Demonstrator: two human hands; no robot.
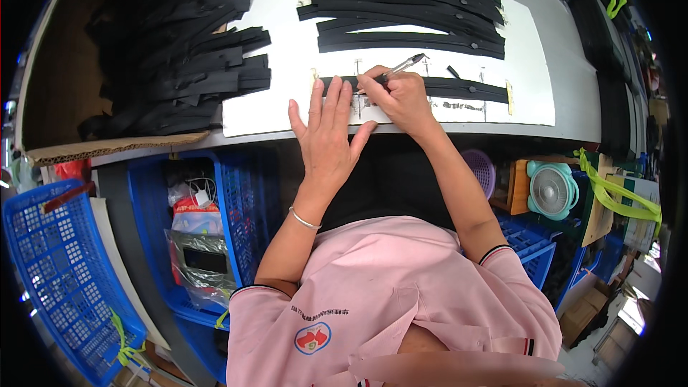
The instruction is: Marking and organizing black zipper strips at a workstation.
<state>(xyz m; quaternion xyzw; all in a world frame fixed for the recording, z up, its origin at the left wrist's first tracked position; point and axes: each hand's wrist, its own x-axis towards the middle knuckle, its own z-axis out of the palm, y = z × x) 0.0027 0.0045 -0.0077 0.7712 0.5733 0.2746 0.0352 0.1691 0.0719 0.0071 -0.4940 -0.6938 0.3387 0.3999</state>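
Pink cotton fills the lower edge: the person's short-sleeved shirt (387, 301), soft and creased, with dark piping at the cuffs and a small round badge on the chest. Both bare forearms rise from it to the table (573, 111), a pale grey top with a flat white sheet (287, 50) laid over it.

On that sheet, just beyond the hands, lies a long black strap (459, 88), a thin, matte, flat band running left to right, with small studs along it. The left hand (326, 132) lies palm down with fingers spread, pressing the strap's left end and the white sheet; a thin silver bangle (304, 220) circles its wrist. The right hand (401, 97) sits just beside it, touching at the thumb side, its fingers closed around a slim silver pen (401, 67) that tilts up and to the right, its tip down at the strap.

Farther back on the sheet, more black straps (408, 18) lie in loose, overlapping rows, smooth and slightly glossy. To the left, a heaped pile of shorter black strips (179, 57) rests in a shallow brown cardboard tray (107, 147) with a raw corrugated edge.

Below the table, blue plastic lattice crates (64, 258) stand at left, one holding crinkled plastic bags (197, 244). At right sit a purple perforated basket (481, 168) and a round mint-green fan (552, 190) with a slotted grille.
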